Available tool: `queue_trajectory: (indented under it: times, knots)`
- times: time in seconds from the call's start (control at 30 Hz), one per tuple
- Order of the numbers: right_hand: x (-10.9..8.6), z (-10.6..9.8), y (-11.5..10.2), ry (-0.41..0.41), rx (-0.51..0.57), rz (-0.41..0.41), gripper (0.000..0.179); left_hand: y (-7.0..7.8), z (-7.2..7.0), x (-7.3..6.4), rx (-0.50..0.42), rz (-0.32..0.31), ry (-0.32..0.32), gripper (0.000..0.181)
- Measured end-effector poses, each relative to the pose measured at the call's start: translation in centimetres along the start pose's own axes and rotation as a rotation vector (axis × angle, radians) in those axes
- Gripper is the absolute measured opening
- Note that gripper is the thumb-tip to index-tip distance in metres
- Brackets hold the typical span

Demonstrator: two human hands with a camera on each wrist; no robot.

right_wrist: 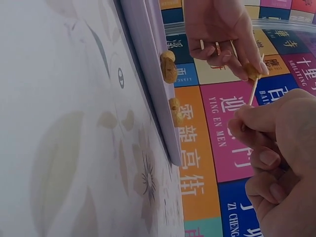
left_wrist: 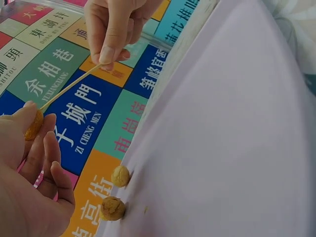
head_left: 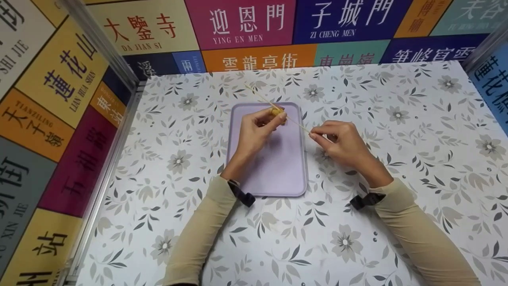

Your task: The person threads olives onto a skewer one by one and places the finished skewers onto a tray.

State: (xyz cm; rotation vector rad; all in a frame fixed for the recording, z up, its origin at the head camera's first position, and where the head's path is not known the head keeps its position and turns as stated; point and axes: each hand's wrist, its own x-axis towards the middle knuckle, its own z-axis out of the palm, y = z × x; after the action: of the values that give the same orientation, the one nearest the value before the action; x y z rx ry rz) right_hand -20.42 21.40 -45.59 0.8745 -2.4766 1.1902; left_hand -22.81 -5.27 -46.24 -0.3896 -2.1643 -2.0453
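Observation:
Above the far part of a lavender tray [head_left: 274, 174], my left hand [head_left: 254, 131] pinches a small golden-brown ball [head_left: 278, 111] between thumb and fingers. A thin wooden skewer [head_left: 297, 124] passes through the ball, and its far end sticks out beyond it in the head view. My right hand [head_left: 339, 139], just off the tray's right edge, pinches the skewer's near end. The left wrist view shows two more brown balls, a paler ball [left_wrist: 120, 176] and a darker cracked ball [left_wrist: 112, 208], on the tray. My left hand seems to hide them in the head view.
The tray lies on a table [head_left: 345, 214] covered in a white leaf-and-flower print. Panels with coloured sign lettering [head_left: 246, 20] stand along the table's back and left sides. Each wrist wears a dark strap with a small black device [head_left: 361, 201].

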Motion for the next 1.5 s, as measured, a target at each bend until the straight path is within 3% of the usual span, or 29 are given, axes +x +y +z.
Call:
queue_trajectory:
  times: [0.27, 0.63, 0.93, 1.03, 1.23, 1.4, 1.5]
  knots:
    - [0.2, 0.1, -0.4, -0.005, 0.005, -0.010, 0.009, -0.2, 1.1, -0.7, 0.097, -0.039, -0.078, 0.022]
    - [0.2, 0.3, -0.3, -0.017, 0.005, -0.032, 0.010, -0.3, 2.1, -1.4, 0.105, -0.057, -0.093, 0.019]
    - [0.1, 0.4, -0.4, -0.043, 0.012, 0.013, 0.012, -0.4, 2.3, -1.5, 0.135, -0.041, -0.126, 0.020]
    - [0.1, 0.4, -0.3, -0.032, -0.010, 0.014, 0.011, -0.3, 2.1, -1.4, 0.161, -0.040, -0.141, 0.022]
    - [0.1, 0.2, -0.2, 0.027, -0.030, 0.024, 0.011, 0.0, 1.1, -0.8, 0.122, -0.066, -0.167, 0.031]
    - [0.1, -0.1, -0.1, 0.068, -0.024, 0.047, 0.011, 0.4, -0.6, 0.0, 0.114, -0.043, -0.099, 0.028]
    - [0.1, -0.2, -0.1, 0.075, -0.026, 0.064, 0.012, 0.5, -1.8, 0.5, 0.160, -0.026, -0.050, 0.023]
